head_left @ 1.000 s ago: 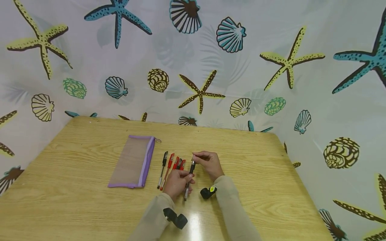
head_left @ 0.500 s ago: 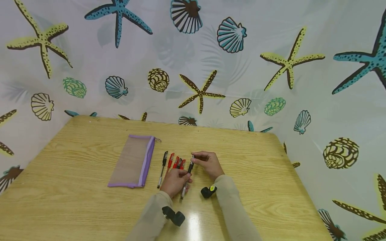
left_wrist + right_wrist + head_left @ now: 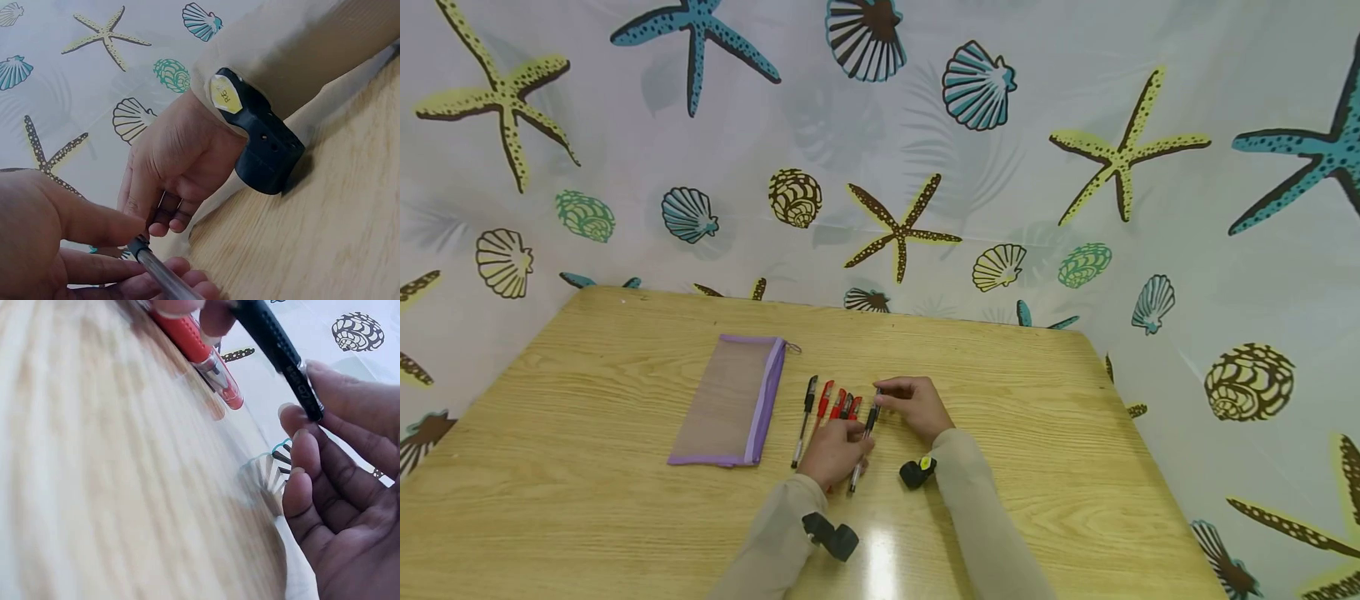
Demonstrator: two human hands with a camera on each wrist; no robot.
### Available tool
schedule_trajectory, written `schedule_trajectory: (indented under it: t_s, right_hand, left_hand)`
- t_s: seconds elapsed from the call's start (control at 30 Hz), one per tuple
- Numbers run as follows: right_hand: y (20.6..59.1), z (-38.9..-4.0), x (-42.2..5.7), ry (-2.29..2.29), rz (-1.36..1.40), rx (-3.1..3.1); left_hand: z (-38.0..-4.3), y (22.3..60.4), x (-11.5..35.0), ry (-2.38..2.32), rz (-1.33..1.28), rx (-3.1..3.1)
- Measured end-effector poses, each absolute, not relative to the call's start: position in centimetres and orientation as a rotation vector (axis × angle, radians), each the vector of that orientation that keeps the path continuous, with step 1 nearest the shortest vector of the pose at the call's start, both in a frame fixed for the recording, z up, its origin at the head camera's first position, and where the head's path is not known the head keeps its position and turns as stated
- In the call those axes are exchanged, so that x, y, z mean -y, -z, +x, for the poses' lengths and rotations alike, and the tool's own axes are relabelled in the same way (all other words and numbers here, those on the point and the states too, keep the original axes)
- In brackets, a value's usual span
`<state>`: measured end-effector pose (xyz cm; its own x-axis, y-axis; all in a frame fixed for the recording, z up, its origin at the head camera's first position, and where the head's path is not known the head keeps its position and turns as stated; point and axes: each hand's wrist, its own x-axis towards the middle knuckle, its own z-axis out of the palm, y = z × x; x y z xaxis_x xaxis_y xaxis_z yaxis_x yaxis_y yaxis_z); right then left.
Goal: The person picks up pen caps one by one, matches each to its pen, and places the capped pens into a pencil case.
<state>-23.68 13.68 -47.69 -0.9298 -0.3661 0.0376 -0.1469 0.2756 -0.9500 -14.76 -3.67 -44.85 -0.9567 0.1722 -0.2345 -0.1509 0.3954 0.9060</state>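
A black-capped gel pen (image 3: 871, 418) with a clear barrel slants between my two hands. My left hand (image 3: 835, 454) pinches its middle between thumb and fingers; in the left wrist view the clear barrel of the gel pen (image 3: 165, 275) crosses the fingers. At the cap end, my right hand (image 3: 919, 407) pinches the tip with thumb and forefinger, as the right wrist view shows on the black cap (image 3: 303, 390). Left of it lie several red and black pens, among them a black pen (image 3: 807, 408) and a red pen (image 3: 824, 402). My left hand partly covers them.
A mesh pouch (image 3: 722, 400) with purple edges and a zip lies flat left of the pens. The wooden table (image 3: 1037, 417) meets a white cloth (image 3: 737, 150) printed with starfish and shells at the back and sides.
Both hands have shifted slightly left with the gel pen, bringing its lower end closer to my left hand. The pouch and the lying pens keep their places.
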Motion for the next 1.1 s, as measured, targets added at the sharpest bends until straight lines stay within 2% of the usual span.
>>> schedule_trajectory:
  t_s: [0.2,0.53,1.1]
  right_hand:
    - [47.6,-24.1,-13.4,1.618,-0.46,-2.402]
    - [47.2,-24.4,-12.8,1.603,-0.357,-2.405]
    - [46.9,-24.5,-12.1,1.422,-0.362,-2.55]
  left_hand:
    - [-14.7,44.5,3.8,-1.402,0.058,-2.485]
    - [-14.7,43.9,4.2,-1.363,0.083,-2.477]
    - [-14.8,43.5,4.6,-1.325,0.162,-2.531]
